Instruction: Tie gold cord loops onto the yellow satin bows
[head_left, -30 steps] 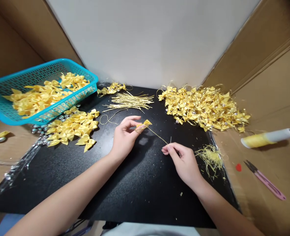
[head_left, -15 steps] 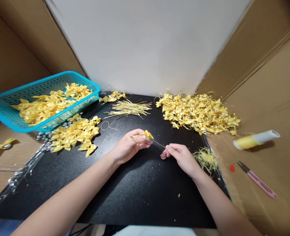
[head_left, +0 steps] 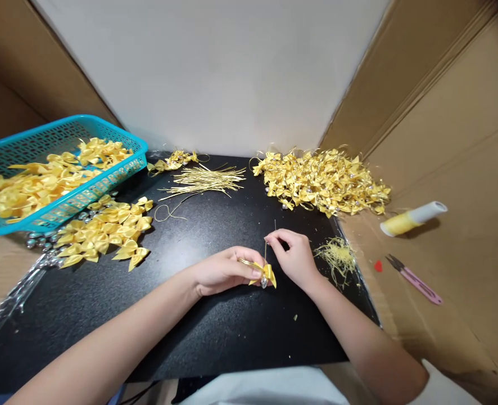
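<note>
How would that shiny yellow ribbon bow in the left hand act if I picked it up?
The shiny yellow ribbon bow is probably light: the left hand pinches it between thumb and fingers. Its loops might squash, since the ribbon looks thin. The round silver ball on it looks glossy, so that part may feel slippery.

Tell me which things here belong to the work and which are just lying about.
Likely belonging: bow in the left hand, thread at the right hand, loose bows, gold cords, thread spool, pink snips.

Likely just lying about: red scrap, tangled thread bits.
</note>
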`<state>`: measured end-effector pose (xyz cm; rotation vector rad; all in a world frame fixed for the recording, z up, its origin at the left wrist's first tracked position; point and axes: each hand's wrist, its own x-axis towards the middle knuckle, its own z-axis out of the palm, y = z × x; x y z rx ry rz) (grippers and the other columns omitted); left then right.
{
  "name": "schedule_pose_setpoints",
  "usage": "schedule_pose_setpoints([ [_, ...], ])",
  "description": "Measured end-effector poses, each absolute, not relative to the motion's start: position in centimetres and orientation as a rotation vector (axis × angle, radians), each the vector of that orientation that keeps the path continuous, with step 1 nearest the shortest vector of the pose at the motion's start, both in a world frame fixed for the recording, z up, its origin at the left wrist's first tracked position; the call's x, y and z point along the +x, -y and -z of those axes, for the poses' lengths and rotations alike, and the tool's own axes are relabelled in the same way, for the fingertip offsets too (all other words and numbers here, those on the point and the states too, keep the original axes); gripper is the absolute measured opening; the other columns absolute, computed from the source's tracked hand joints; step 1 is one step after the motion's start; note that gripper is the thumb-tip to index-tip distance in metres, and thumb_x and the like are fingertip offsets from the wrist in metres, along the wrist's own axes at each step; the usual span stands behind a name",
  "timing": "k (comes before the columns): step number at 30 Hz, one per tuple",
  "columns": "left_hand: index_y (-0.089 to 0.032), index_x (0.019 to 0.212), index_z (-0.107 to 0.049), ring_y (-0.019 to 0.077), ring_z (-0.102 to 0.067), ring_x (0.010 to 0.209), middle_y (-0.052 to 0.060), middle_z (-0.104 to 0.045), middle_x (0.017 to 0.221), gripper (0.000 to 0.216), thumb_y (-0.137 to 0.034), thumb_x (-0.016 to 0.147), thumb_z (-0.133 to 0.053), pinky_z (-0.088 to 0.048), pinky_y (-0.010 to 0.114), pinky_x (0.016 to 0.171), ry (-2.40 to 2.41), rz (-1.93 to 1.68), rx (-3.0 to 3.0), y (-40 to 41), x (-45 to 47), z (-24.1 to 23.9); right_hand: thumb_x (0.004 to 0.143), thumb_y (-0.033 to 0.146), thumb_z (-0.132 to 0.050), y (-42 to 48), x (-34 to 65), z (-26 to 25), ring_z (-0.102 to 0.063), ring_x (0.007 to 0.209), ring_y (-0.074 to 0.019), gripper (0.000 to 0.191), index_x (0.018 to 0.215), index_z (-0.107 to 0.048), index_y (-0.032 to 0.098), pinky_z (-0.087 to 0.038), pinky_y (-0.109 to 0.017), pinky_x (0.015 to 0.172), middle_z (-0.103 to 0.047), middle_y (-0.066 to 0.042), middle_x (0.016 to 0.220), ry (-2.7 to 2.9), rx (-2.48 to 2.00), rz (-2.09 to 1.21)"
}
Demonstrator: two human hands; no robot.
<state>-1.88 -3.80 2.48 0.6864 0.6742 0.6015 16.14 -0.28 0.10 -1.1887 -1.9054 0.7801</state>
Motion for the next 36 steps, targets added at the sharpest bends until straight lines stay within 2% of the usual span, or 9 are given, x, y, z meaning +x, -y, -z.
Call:
schedule_pose_setpoints([
  [4, -0.015, 0.053, -0.063, 0.0098, -0.053, 0.059, 0.001, -0.063, 0.062, 0.024, -0.024, 0.057, -0.084, -0.037, 0.022, 0.058, -0.709, -0.729, 0.647, 3.8, -1.3, -2.4, 0.086, 0.03, -0.059, -0.4, 16.2, 0.7, -0.068, 0.072, -0.0184, 0.02, 0.073, -0.069, 0.018, -0.051, -0.03, 0.072, -0.072, -0.005, 0.076, 1.682, -1.211, -0.968],
  [8, -0.015, 0.051, -0.057, 0.0094, -0.052, 0.057, 0.0, -0.063, 0.059, 0.026, -0.02, 0.056, -0.082, -0.034, 0.022, 0.057, -0.68, -0.796, 0.614, 3.7, -0.9, -2.0, 0.076, 0.038, -0.069, -1.2, 16.4, 1.4, -0.071, 0.077, -0.019, 0.021, 0.076, -0.068, 0.017, -0.055, -0.032, 0.076, -0.074, -0.007, 0.08, 1.291, -1.169, -1.266],
  [12, -0.014, 0.052, -0.055, 0.0093, -0.054, 0.059, 0.001, -0.064, 0.062, 0.026, -0.018, 0.056, -0.081, -0.034, 0.022, 0.058, -0.721, -0.853, 0.591, 3.8, -0.6, -1.7, 0.072, 0.041, -0.074, -1.6, 16.7, 1.0, -0.072, 0.08, -0.0164, 0.029, 0.086, -0.065, 0.018, -0.055, -0.029, 0.075, -0.075, -0.005, 0.085, 1.033, -1.072, -1.417],
  [18, -0.014, 0.054, -0.059, 0.0092, -0.055, 0.062, 0.0, -0.066, 0.063, 0.023, -0.018, 0.054, -0.082, -0.038, 0.021, 0.063, -0.871, -0.94, 0.505, 3.7, -0.4, -1.5, 0.08, 0.038, -0.07, -1.1, 17.1, -0.8, -0.071, 0.065, -0.0124, 0.035, 0.097, -0.042, 0.026, -0.056, -0.026, 0.067, -0.074, 0.005, 0.076, 1.137, -0.849, -1.397],
  [21, -0.014, 0.059, -0.064, 0.0091, -0.056, 0.064, -0.001, -0.066, 0.064, 0.02, -0.018, 0.054, -0.082, -0.039, 0.021, 0.065, -0.916, -1.008, 0.448, 3.6, -0.4, -1.2, 0.085, 0.037, -0.065, -0.2, 17.2, -1.5, -0.07, 0.06, -0.012, 0.028, 0.094, -0.041, 0.025, -0.057, -0.026, 0.064, -0.074, 0.004, 0.076, 1.294, -0.816, -1.412],
  [26, -0.014, 0.063, -0.066, 0.0096, -0.057, 0.067, 0.0, -0.068, 0.067, 0.019, -0.02, 0.054, -0.081, -0.04, 0.022, 0.067, -1.003, -1.107, 0.438, 3.4, -0.3, -1.0, 0.092, 0.028, -0.056, 1.6, 17.2, -1.6, -0.068, 0.062, -0.0115, 0.009, 0.088, -0.058, 0.02, -0.055, -0.023, 0.061, -0.071, 0.001, 0.071, 1.714, -0.871, -1.194],
  [30, -0.015, 0.058, -0.062, 0.0095, -0.055, 0.063, -0.001, -0.066, 0.064, 0.02, -0.021, 0.053, -0.08, -0.04, 0.022, 0.064, -1.052, -1.125, 0.451, 3.4, -0.3, -1.1, 0.089, 0.017, -0.054, 2.1, 17.0, -1.4, -0.064, 0.058, -0.0103, 0.01, 0.082, -0.061, 0.019, -0.049, -0.021, 0.06, -0.066, 0.001, 0.065, 2.036, -0.921, -0.84],
  [36, -0.015, 0.059, -0.064, 0.0093, -0.056, 0.064, -0.001, -0.067, 0.065, 0.018, -0.02, 0.052, -0.08, -0.04, 0.021, 0.065, -1.047, -1.122, 0.424, 3.4, -0.4, -1.3, 0.088, 0.014, -0.053, 1.9, 16.9, -1.1, -0.062, 0.058, -0.0105, 0.013, 0.079, -0.061, 0.019, -0.046, -0.021, 0.059, -0.065, 0.001, 0.065, 2.067, -0.961, -0.73],
])
